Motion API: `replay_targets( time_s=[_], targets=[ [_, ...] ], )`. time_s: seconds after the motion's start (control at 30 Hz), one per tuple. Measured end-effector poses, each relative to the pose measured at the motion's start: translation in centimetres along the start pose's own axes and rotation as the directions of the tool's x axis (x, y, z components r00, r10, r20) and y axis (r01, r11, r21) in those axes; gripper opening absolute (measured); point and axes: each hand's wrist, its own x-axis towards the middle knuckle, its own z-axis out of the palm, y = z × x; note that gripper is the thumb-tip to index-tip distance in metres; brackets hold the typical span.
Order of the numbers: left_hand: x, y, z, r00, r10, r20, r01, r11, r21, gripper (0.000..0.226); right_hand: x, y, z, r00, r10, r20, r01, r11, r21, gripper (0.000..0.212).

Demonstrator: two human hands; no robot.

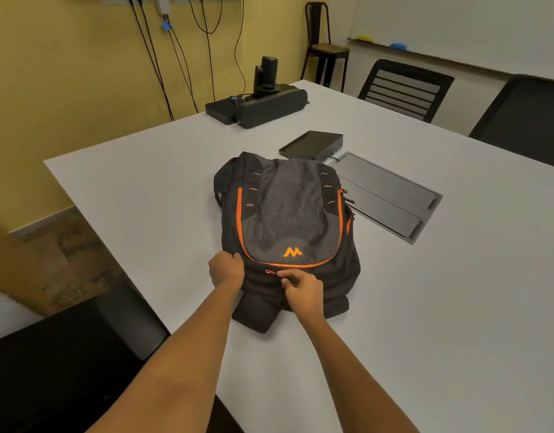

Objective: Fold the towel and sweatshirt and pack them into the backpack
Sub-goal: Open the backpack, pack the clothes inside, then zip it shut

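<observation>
A black and grey backpack (288,214) with orange trim lies flat on the white table (144,189), its top end toward me. My left hand (226,268) grips the bag's fabric at its near left edge. My right hand (302,290) pinches an orange zipper pull (271,272) on the near top of the bag. The bag's zippers look closed along the orange front seam. No towel or sweatshirt shows in view.
A black tray (311,145) and a grey flap panel (388,195) set in the table lie just beyond the bag. A black speaker bar with a device (260,104) sits at the far edge. Black chairs (403,89) stand on the right side and at my near left.
</observation>
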Motion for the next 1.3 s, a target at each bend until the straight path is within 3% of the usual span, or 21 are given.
replay_targets(
  time_s=[0.1,0.17,0.23,0.33,0.5,0.73,0.9,1.0,1.1,1.3],
  targets=[
    [-1.8,-0.7,0.0,0.945,0.313,-0.097,-0.317,0.948,-0.034,0.019,0.0,-0.3,-0.3,1.0,-0.018,0.014,0.019,1.0,-0.012,0.017],
    [-2.7,-1.6,0.7,0.81,0.586,0.022,-0.587,0.809,0.045,0.017,-0.1,-0.7,-0.5,1.0,-0.031,0.004,0.031,0.999,-0.009,0.017],
    [-3.1,-2.4,1.5,0.687,0.707,0.167,-0.726,0.673,0.137,0.023,-0.2,-1.1,-0.6,0.999,-0.046,0.004,0.046,0.999,-0.015,0.018],
    [-3.4,-2.5,1.9,0.659,0.726,0.195,-0.752,0.628,0.2,0.026,-0.2,-1.7,-0.7,0.998,-0.06,0.024,0.061,0.998,-0.021,0.019],
    [-3.2,-1.3,1.5,0.708,0.671,0.219,-0.703,0.642,0.306,0.02,-0.3,-1.6,-0.9,0.999,-0.019,0.027,0.02,0.998,-0.06,0.022],
    [-2.8,0.5,0.7,0.762,0.557,0.329,-0.647,0.639,0.417,0.017,-0.3,-0.4,-2.4,0.993,0.052,-0.105,-0.053,0.999,-0.01,0.02],
    [-3.2,1.0,0.5,0.803,0.515,0.299,-0.594,0.657,0.464,0.016,-0.1,1.6,-5.9,0.925,0.232,-0.3,-0.219,0.973,0.076,0.019],
    [-4.3,2.0,0.6,0.808,0.522,0.275,-0.58,0.616,0.533,0.02,0.2,2.4,-7.8,0.914,0.246,-0.323,-0.24,0.969,0.06,0.02],
    [-6.3,3.4,1.7,0.76,0.575,0.302,-0.632,0.548,0.548,0.024,0.4,2.5,-8.2,0.932,0.216,-0.292,-0.212,0.976,0.046,0.02],
    [-10.6,5.3,6.3,0.545,0.677,0.495,-0.839,0.438,0.324,0.041,0.1,2.8,-7.8,0.946,0.168,-0.276,-0.162,0.986,0.044,0.018]
  ],
)
